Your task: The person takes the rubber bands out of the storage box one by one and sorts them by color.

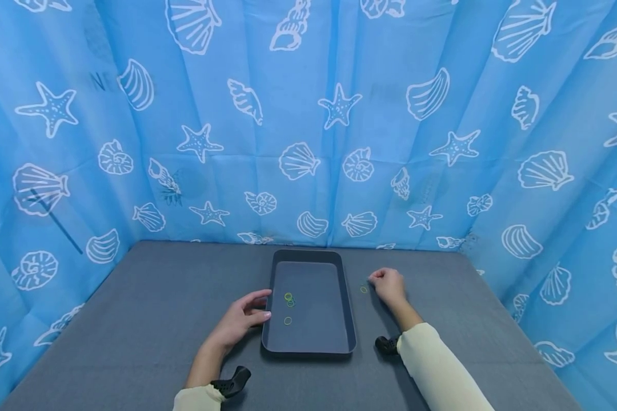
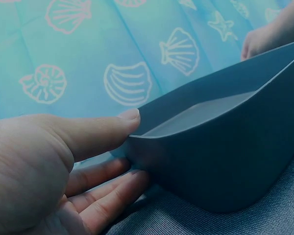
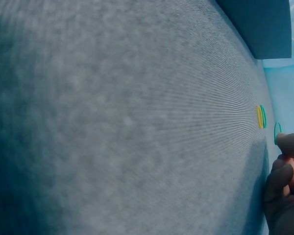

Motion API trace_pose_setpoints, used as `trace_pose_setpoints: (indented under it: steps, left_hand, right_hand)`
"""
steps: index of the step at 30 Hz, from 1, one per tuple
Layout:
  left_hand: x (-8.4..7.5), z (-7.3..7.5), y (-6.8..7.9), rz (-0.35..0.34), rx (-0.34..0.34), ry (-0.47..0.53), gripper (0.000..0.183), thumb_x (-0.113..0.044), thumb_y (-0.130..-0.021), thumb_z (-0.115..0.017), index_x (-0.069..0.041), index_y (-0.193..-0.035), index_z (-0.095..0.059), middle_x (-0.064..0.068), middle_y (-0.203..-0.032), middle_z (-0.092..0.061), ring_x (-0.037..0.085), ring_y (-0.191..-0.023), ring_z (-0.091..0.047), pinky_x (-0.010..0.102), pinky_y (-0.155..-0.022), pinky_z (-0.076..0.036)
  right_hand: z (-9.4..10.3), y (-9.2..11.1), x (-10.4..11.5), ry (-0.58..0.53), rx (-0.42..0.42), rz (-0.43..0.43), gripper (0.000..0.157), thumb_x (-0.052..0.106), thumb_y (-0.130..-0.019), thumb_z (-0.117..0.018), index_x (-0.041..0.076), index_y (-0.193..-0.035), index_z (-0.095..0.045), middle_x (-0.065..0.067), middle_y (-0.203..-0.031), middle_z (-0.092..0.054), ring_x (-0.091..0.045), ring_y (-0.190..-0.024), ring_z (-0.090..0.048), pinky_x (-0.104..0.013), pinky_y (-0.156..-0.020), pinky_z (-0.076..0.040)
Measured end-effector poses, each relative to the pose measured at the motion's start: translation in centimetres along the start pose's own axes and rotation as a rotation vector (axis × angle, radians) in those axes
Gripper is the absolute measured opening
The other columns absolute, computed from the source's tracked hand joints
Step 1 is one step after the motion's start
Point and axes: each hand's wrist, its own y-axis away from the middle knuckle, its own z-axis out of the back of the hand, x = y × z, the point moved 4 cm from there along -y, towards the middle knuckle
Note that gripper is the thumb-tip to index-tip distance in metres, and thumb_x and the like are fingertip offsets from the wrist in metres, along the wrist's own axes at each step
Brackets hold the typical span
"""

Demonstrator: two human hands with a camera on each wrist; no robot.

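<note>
A dark grey rectangular tray [image 1: 348, 319] lies on the table. Against its left side rests my left hand [image 1: 240, 315], thumb and fingers spread along the wall; the left wrist view has the thumb [image 2: 100, 133] at the rim and fingertips at the outer wall. To the right of the tray, my right hand [image 1: 391, 285] pinches a thin green rubber band [image 3: 278, 133] between thumb and finger. A yellow rubber band [image 3: 259, 117] and a green one overlap on the cloth nearby. Inside the tray are a yellow-green band [image 1: 288, 297], a green band [image 1: 291, 303] and a paler band [image 1: 287, 321].
A grey cloth [image 1: 185, 285] covers the table. Blue curtains [image 1: 308, 114] with white shells and starfish hang behind it and along both sides. Each wrist carries a black device [image 1: 233, 383] by a pale sleeve [image 1: 437, 365].
</note>
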Motion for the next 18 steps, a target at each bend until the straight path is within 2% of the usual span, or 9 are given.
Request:
trace_pose_setpoints:
  steps: [18]
  left_hand:
    - [0.05, 0.15, -0.03, -0.004, 0.014, 0.013, 0.05, -0.015, -0.091, -0.069, -0.011, -0.138, -0.053, 0.019, -0.134, -0.053, 0.025, -0.103, -0.063, 0.046, -0.091, -0.049]
  right_hand:
    - [-0.16, -0.28, 0.01, 0.068, 0.055, -0.025, 0.015, 0.008, -0.092, -0.065, 0.001, -0.079, -0.067, -0.007, -0.076, -0.064, -0.021, -0.067, -0.055, -0.033, -0.059, -0.043]
